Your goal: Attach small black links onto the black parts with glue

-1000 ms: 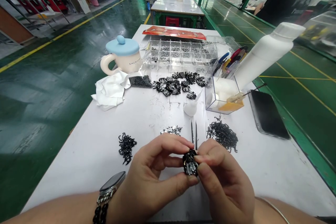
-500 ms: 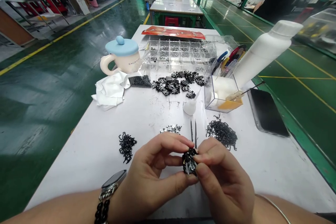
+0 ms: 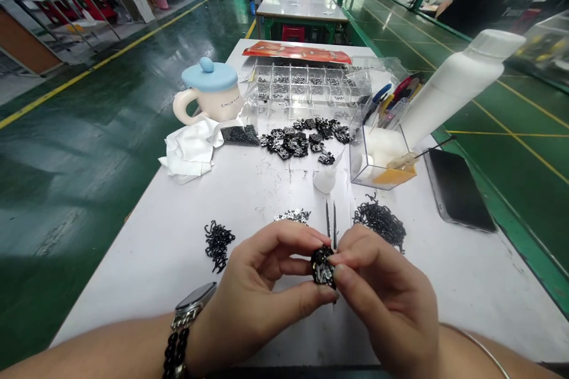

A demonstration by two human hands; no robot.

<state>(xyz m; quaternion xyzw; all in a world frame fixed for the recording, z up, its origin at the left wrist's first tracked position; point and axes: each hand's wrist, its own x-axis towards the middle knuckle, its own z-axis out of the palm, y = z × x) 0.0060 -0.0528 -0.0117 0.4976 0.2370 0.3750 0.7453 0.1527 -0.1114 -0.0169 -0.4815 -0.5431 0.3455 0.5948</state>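
Note:
Both of my hands pinch one small black part (image 3: 323,267) over the near edge of the white table (image 3: 155,260). My left hand (image 3: 262,290), with a watch on its wrist, grips the part from the left with thumb and fingers. My right hand (image 3: 386,302) grips it from the right. Tweezers (image 3: 331,222) lie on the table just beyond my fingers. Piles of small black pieces lie to the left (image 3: 217,243) and to the right (image 3: 382,222), and a small silvery pile (image 3: 291,216) lies ahead.
Farther off are a heap of black parts (image 3: 302,139), a clear compartment box (image 3: 306,92), a mug with a blue lid (image 3: 211,92), a white cloth (image 3: 191,151), a clear bin (image 3: 377,157), a white bottle (image 3: 453,86) and a phone (image 3: 457,186). Other people work at tables behind.
My hands and the black part stay together; they have shifted slightly up and to the right in view. Nothing on the table has moved.

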